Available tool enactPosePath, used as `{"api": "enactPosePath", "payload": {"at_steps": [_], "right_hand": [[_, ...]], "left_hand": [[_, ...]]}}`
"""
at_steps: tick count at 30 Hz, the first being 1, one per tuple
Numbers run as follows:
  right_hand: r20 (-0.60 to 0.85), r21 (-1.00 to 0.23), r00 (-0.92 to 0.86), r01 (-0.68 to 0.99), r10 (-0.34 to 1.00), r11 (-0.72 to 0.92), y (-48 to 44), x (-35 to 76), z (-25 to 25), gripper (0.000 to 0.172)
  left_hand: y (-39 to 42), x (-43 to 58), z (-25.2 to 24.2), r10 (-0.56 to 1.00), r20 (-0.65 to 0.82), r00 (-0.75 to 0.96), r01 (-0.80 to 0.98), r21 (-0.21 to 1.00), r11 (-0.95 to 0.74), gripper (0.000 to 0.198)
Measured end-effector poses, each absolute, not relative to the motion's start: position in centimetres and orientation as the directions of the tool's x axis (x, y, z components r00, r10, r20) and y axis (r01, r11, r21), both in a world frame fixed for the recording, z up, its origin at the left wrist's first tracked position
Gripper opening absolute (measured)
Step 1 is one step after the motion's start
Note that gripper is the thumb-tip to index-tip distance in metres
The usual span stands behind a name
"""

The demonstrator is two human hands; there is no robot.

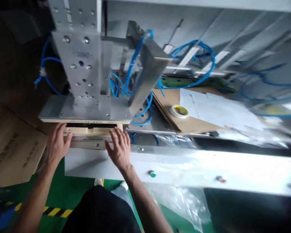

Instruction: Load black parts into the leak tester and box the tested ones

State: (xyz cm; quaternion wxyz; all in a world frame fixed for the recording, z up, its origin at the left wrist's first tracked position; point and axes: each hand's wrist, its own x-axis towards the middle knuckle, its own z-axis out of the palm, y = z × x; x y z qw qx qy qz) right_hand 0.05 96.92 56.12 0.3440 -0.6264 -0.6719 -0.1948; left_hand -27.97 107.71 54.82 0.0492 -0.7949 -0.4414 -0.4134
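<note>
A pale cream frame-like piece [100, 132] lies under the metal plate [84, 111] of an upright press, on the machine's lower block. My left hand [57, 142] grips its left end, fingers reaching back under the plate and thumb at the front edge. At the right end my right hand [120, 147] has its fingers over the top and its thumb lower, towards the front. The back of the piece is hidden under the plate.
Brown cardboard [168, 110] to the right bears white paper [213, 105] and a tape roll [179, 111]. Blue air hoses [205, 77] loop behind. A green button [152, 174] and a red button [221, 179] sit on the front panel. Cardboard boxes [16, 152] stand at left.
</note>
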Motion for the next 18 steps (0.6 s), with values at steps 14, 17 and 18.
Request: {"api": "enactPosePath", "payload": {"at_steps": [14,17,18], "right_hand": [[0.734,-0.432,0.596,0.780,0.327,-0.453,73.0,12.8,49.8,0.019],[0.704,-0.484,0.682,0.664,0.197,-0.570,69.1,20.8,49.1,0.023],[0.686,-0.508,0.710,0.622,0.156,-0.596,67.7,24.0,48.8,0.027]], "left_hand": [[87.0,-6.8,48.1,0.237,0.602,0.762,0.118,0.231,-0.966,0.033],[85.5,-5.0,46.1,0.220,0.606,0.765,0.171,0.139,-0.975,0.043],[85.2,-4.8,45.3,0.221,0.616,0.756,0.201,0.102,-0.974,0.047]]}}
